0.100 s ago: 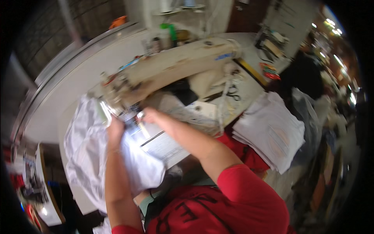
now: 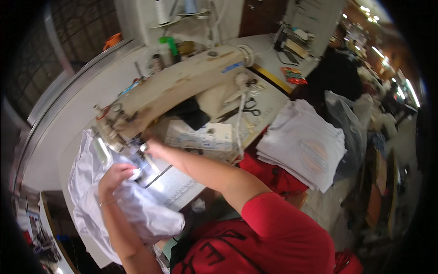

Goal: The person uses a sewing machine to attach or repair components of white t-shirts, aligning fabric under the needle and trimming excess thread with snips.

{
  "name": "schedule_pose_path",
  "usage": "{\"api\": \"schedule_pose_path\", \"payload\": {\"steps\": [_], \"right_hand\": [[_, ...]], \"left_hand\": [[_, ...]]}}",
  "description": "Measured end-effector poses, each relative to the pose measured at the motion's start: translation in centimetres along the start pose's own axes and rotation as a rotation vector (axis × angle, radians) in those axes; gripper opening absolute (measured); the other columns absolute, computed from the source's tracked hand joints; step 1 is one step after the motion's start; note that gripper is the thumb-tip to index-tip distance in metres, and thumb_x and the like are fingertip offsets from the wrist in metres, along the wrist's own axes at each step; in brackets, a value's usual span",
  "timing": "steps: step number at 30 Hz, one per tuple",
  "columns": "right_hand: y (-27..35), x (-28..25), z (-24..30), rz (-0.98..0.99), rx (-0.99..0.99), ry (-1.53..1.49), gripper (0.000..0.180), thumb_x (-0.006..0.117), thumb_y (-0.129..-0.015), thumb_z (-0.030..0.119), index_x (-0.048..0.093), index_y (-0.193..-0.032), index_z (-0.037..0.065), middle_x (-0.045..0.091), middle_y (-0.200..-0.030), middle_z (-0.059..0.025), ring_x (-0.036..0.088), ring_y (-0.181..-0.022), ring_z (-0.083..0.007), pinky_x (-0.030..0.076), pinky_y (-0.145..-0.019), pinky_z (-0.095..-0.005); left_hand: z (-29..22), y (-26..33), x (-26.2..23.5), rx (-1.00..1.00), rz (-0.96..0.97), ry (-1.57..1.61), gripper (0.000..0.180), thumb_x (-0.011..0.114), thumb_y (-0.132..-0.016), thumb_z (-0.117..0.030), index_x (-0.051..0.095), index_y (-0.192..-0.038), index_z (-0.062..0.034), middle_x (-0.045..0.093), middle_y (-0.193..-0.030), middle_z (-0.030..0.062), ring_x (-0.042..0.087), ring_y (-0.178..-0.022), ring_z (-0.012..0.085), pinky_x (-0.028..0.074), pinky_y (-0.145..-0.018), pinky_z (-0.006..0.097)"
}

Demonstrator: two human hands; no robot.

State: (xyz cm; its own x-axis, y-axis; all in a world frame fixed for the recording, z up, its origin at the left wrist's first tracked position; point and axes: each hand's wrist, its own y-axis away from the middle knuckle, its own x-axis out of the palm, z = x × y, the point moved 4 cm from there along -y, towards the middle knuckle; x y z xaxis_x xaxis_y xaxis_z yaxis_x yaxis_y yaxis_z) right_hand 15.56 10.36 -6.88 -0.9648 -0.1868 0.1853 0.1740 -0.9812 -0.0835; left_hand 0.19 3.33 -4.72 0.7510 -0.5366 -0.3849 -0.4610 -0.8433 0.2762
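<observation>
White cloth [image 2: 150,212] lies in loose folds over the left part of the sewing table [image 2: 191,187] and hangs off its edge. Closed in a pinch, my left hand [image 2: 117,177] holds a bit of this cloth, just in front of the sewing machine's needle area. My right hand [image 2: 154,149] is beside the needle end of the beige sewing machine [image 2: 173,86], close under its head. Its fingertips are partly hidden and blurred, so their grip does not show. A bright light falls on the cloth and the metal plate between both hands.
Folded white shirts [image 2: 303,144] are stacked at the right, over red cloth [image 2: 269,171]. Scissors [image 2: 251,107] and a small box-like white piece [image 2: 219,136] lie behind my right arm. A red packet [image 2: 293,75] sits farther back. A clear plastic bag [image 2: 349,118] stands beyond the stack.
My left hand has drawn back from the needle toward me, pinching the cloth. My right hand stays by the needle. The whole view has shifted, with the machine now farther left.
</observation>
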Motion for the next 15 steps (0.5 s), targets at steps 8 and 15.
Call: {"api": "schedule_pose_path", "payload": {"steps": [8,15], "right_hand": [[4.3,-3.4,1.5,0.032,0.364,-0.102,0.009,0.057,-0.085,0.006,0.05,-0.091,0.005,0.052,-0.067,-0.0035,0.052,-0.054,-0.0099,0.042,-0.043,-0.0253],[15.8,5.3,3.0,0.361,0.022,-0.054,0.028,0.068,-0.084,0.022,0.049,-0.094,0.005,0.052,-0.082,-0.0038,0.052,-0.073,-0.0104,0.045,-0.062,-0.0255]], "left_hand": [[-0.9,7.0,1.5,0.011,-0.384,-0.105,0.007,0.062,-0.084,-0.007,0.059,-0.085,-0.0012,0.055,-0.074,-0.0035,0.046,-0.067,0.005,0.038,-0.061,0.021],[-1.4,10.6,6.2,0.244,-0.747,0.328,0.01,0.058,-0.092,-0.011,0.058,-0.085,-0.0025,0.051,-0.076,-0.005,0.042,-0.066,0.003,0.033,-0.058,0.018]]}}
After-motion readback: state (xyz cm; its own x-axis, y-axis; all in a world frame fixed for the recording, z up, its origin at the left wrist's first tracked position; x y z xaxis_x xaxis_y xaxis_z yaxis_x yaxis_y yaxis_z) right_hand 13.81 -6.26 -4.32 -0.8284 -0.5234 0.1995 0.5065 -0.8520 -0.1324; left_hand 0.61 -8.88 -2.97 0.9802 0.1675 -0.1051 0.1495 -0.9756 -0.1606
